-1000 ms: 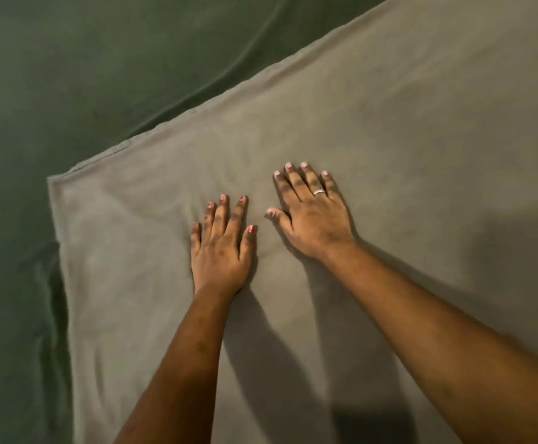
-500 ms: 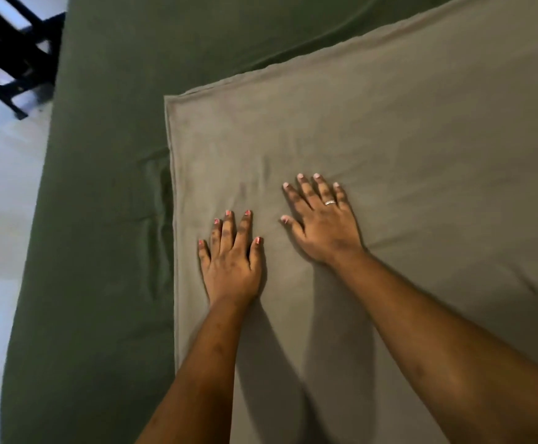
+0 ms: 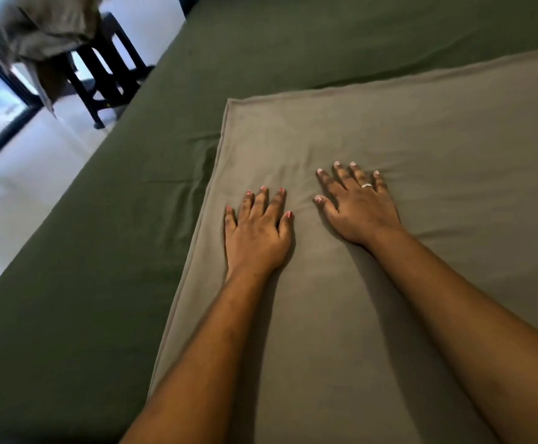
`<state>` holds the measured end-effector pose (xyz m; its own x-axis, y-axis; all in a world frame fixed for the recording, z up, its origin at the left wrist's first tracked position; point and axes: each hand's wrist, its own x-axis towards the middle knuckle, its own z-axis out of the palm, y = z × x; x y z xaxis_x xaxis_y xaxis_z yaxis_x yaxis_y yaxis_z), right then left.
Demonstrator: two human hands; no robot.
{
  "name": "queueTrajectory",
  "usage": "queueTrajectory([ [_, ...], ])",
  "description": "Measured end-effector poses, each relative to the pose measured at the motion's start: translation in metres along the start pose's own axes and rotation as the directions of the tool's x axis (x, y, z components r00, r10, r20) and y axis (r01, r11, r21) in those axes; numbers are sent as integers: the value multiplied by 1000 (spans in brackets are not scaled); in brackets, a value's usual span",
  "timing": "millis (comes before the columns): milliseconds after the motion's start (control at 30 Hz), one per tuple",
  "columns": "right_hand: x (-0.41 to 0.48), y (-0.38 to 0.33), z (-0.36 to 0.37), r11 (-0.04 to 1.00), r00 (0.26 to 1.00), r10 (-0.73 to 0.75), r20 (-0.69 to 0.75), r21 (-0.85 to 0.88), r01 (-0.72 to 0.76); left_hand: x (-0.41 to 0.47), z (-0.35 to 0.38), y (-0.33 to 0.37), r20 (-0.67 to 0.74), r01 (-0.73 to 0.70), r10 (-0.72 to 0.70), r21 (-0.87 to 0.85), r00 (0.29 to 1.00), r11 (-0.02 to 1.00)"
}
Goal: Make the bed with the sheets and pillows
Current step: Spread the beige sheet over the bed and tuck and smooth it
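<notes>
A grey-beige folded sheet (image 3: 421,149) lies flat on the bed, which is covered by a dark green fitted sheet (image 3: 101,251). My left hand (image 3: 256,233) rests palm down on the grey sheet near its left edge, fingers spread. My right hand (image 3: 357,209), wearing a ring, presses flat on the same sheet just to the right, fingers apart. Neither hand grips any fabric. The grey sheet's corner sits at upper left of both hands. No pillow is in view.
A black chair (image 3: 101,75) stands on the pale floor (image 3: 21,174) beyond the bed's left edge, with crumpled grey fabric (image 3: 43,24) piled on it. A dark-framed glass door is at the far left.
The view has swung left, bringing the bed's edge, floor and chair into sight. Both hands stay flat on the grey sheet, with the right hand spread slightly wider.
</notes>
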<state>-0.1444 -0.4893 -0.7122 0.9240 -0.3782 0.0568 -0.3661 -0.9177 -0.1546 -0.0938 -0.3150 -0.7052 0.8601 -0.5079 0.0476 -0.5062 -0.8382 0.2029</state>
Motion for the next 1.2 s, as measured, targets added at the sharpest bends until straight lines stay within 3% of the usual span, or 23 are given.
queueTrajectory([
  [300,7,6,-5,995,995,-92,46,-27,93,5,-4,-1,24,-53,53,25,998,998],
  [500,-41,-7,-18,967,965,-244,91,-46,249,-56,-18,-8,72,-82,80,23,994,996],
  [700,-116,-47,-25,869,860,-488,148,-16,495,-96,-28,-24,88,-90,90,1,992,996],
  [967,-200,-64,-33,756,744,-636,206,-30,654,-181,-40,-44,87,-226,235,-97,968,969],
  [1033,-216,-72,-32,707,695,-687,212,-25,706,-201,-42,-58,29,-194,200,-125,979,973],
  [1100,-229,-82,-37,669,638,-731,241,71,740,-219,-40,-73,-152,-117,84,-223,985,968],
  [1133,-231,-89,-42,669,616,-740,269,198,717,-229,-41,-81,-257,-65,-10,-279,966,958],
  [1200,-219,-104,-58,674,627,-720,297,511,533,-243,-45,-92,-369,78,-218,-359,904,930],
])
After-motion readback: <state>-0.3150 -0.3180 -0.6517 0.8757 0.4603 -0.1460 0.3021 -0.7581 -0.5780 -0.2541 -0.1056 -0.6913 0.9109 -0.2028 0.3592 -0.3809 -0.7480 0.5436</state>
